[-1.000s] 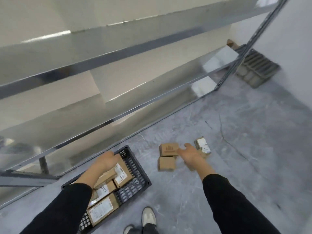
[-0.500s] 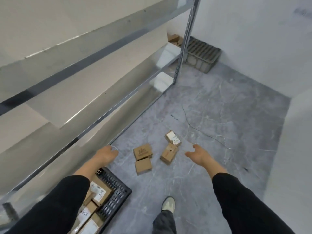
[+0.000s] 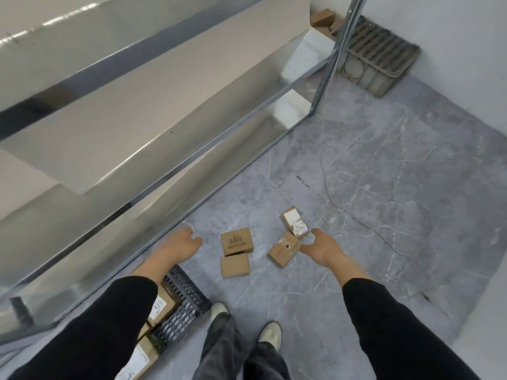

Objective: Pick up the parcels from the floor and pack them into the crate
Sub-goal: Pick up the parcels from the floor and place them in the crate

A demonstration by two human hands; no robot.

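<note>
The right hand (image 3: 321, 245) is spread open and empty, just beside a tilted parcel (image 3: 284, 249) and a white-labelled parcel (image 3: 295, 223) on the grey floor (image 3: 384, 215). The left hand (image 3: 185, 241), loosely curled, holds nothing near the black crate (image 3: 186, 300).

Grey marbled floor (image 3: 384, 174), white wall (image 3: 466, 28), metal shelving (image 3: 137, 111), grey upturned crate (image 3: 375, 61) in the corner.

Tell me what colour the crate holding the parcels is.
The crate is black, with a lattice of holes; the head view shows it.
</note>
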